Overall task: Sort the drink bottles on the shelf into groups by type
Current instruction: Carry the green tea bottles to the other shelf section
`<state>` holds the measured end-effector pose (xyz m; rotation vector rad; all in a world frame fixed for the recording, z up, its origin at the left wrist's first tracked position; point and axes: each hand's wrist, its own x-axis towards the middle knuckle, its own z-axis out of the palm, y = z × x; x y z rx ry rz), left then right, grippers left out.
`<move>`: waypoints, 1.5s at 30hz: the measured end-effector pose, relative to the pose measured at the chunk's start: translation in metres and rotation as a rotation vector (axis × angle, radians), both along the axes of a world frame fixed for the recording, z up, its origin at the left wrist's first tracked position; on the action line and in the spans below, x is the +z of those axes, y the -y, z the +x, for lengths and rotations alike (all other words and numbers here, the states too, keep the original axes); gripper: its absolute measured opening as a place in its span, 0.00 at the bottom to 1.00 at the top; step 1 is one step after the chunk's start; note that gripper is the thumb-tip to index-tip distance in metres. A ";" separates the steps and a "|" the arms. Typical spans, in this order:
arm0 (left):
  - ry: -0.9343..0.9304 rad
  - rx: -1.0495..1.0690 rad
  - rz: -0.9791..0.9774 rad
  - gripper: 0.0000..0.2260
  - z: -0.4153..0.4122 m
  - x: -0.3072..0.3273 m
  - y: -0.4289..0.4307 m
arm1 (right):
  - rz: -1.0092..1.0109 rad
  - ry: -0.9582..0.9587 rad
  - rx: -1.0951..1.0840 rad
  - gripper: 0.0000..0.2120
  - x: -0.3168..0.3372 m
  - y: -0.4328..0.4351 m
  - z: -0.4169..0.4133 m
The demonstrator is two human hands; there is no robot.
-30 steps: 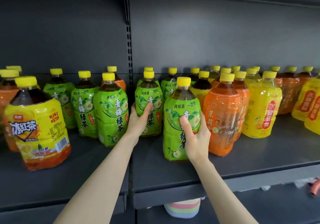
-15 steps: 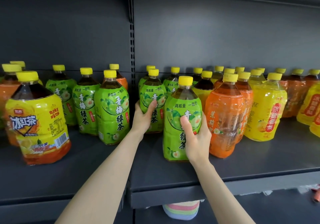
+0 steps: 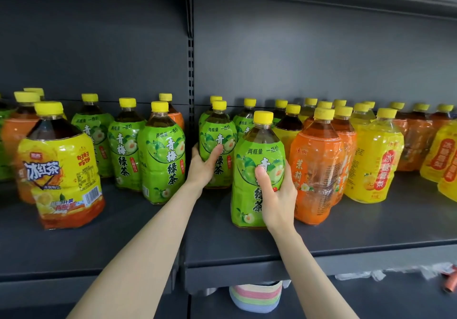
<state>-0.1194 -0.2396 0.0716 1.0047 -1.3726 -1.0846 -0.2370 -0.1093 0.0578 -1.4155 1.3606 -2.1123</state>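
Note:
Many yellow-capped drink bottles stand on a dark grey shelf (image 3: 247, 249). My right hand (image 3: 274, 195) grips a green-label tea bottle (image 3: 257, 145) that stands nearest the front edge, thumb across its label. My left hand (image 3: 204, 168) holds a second green-label bottle (image 3: 217, 133) just behind and to the left. A row of three more green bottles (image 3: 160, 153) stands further left. An orange-label bottle (image 3: 316, 165) touches the right side of the front green one. Yellow-label bottles (image 3: 373, 155) stand to the right.
A large yellow-and-orange iced tea bottle (image 3: 59, 168) stands at the front left. More orange and yellow bottles fill the back right (image 3: 418, 135). A vertical slotted upright (image 3: 190, 71) divides the shelf back. A striped pastel object (image 3: 254, 299) sits below the shelf.
Both hands keep their grips on the same two green bottles. The view has shifted slightly, so the bottles appear a little further right and higher.

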 end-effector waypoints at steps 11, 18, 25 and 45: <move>-0.069 -0.070 -0.156 0.23 0.022 0.020 -0.075 | 0.163 -0.028 0.143 0.22 0.006 0.003 0.014; 0.001 -0.141 -0.221 0.32 0.018 0.034 -0.069 | 0.234 -0.080 0.291 0.26 0.008 0.021 0.032; 0.040 -0.083 -0.272 0.31 0.017 0.029 -0.061 | 0.278 -0.111 0.406 0.28 0.011 0.026 0.026; 0.096 -0.061 -0.321 0.31 0.020 0.027 -0.031 | 0.321 -0.177 0.473 0.35 0.008 0.046 0.020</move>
